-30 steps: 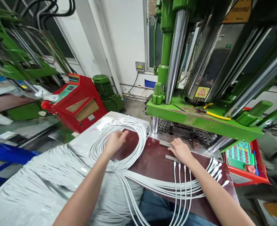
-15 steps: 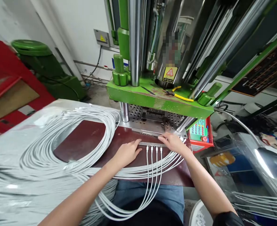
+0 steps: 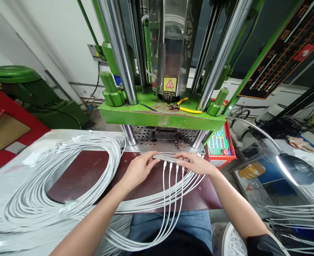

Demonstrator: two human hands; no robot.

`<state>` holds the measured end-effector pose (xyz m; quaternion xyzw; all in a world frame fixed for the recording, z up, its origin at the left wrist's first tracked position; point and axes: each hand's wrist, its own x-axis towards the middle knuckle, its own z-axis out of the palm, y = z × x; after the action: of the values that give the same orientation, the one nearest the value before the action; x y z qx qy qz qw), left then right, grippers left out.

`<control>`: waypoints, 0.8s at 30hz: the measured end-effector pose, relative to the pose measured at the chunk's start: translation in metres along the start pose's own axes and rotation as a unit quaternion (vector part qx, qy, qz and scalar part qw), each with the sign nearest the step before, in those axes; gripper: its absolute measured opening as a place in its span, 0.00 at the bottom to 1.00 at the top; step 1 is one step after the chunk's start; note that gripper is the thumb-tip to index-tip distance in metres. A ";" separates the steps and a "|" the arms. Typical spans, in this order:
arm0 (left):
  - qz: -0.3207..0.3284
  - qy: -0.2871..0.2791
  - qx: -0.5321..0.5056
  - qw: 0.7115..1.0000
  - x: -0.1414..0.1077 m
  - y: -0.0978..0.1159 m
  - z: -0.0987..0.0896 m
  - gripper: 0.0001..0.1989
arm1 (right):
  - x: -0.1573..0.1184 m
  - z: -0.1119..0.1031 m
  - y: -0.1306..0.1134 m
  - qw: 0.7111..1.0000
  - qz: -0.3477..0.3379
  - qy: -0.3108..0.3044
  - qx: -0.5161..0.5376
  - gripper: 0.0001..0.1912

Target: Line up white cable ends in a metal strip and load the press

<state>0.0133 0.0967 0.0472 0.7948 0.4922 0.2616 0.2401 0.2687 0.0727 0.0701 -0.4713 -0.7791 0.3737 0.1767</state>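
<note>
Both my hands pinch the metal fixture bar (image 3: 164, 157): left hand (image 3: 138, 170) at its left end, right hand (image 3: 193, 163) at its right. Four white cable ends (image 3: 173, 166) sit loaded in it. It lies on the table (image 3: 87, 170), not yet under the green press (image 3: 159, 115).

**One head camera, looking forward and down**

A single view comes from the person's head, facing forward and tilted down over their own forearms. It sits close above the tabletop (image 3: 93, 170), with the green press (image 3: 159, 115) straight ahead and near; its columns run out of the top edge. The person's lap shows at the bottom edge. The wide lens bends the sides.
</note>
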 end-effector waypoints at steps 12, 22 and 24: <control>-0.300 -0.156 -0.575 0.745 -0.057 0.044 0.071 0.22 | 0.055 -0.009 0.016 0.996 -0.010 0.068 -0.057 0.15; -0.291 -0.180 -0.585 0.735 -0.022 0.027 0.068 0.18 | 0.114 -0.019 0.020 0.975 0.058 0.082 -0.199 0.18; -0.295 -0.173 -0.587 0.734 -0.003 0.020 0.064 0.15 | 0.130 -0.019 0.024 0.968 0.084 0.091 -0.218 0.18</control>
<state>0.0667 0.0780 0.0113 0.3425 0.4006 0.2729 0.8048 0.2309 0.2003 0.0549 -0.5944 -0.7798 0.1641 0.1081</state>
